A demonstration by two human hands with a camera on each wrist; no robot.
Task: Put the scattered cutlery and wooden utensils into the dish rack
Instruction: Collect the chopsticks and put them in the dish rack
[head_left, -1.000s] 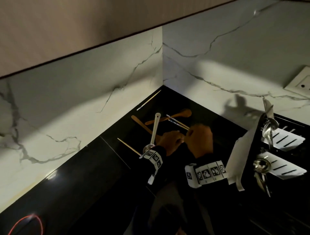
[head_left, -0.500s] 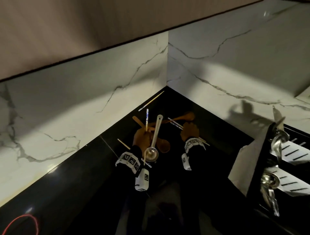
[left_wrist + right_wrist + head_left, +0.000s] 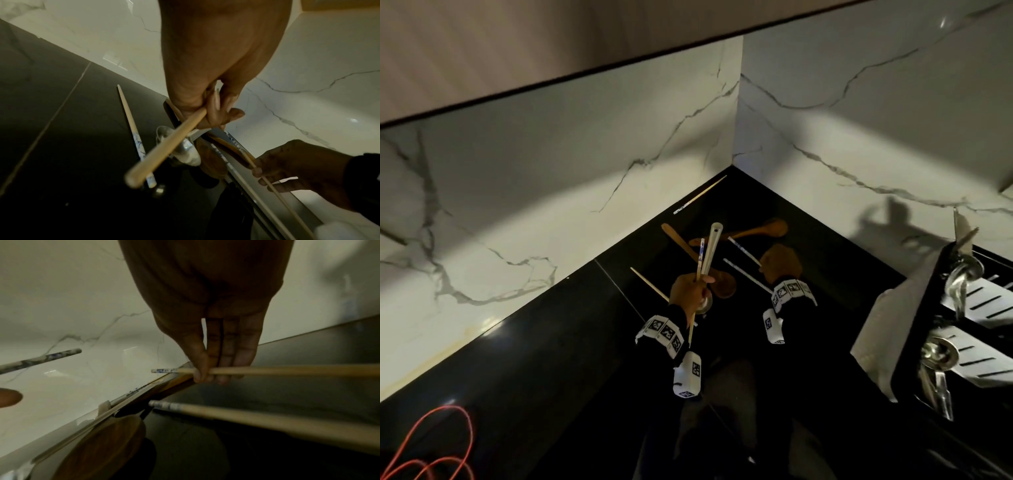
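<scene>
My left hand (image 3: 688, 291) grips a blue-tipped chopstick (image 3: 701, 253), also seen thick and close (image 3: 164, 146). The metal ladle (image 3: 711, 250) runs under the same fingers; I cannot tell whether it is held too. My right hand (image 3: 780, 263) pinches a second chopstick (image 3: 287, 371) between thumb and fingers, low over the black counter. A third chopstick (image 3: 267, 420) lies just beside it. Wooden spoons (image 3: 756, 231) and a wooden spatula (image 3: 676, 234) lie crossed between the hands. The dish rack (image 3: 914, 329) stands at the right.
Another chopstick (image 3: 649, 284) lies left of my left hand, and one more (image 3: 702, 193) along the marble wall near the corner. Metal ladles (image 3: 938, 356) hang in the rack. A red cable (image 3: 431, 445) loops at the counter's front left.
My hands were together at the middle and have moved apart. The left hand lifted a chopstick upright; the right hand reached to the chopsticks on the right and pinched one.
</scene>
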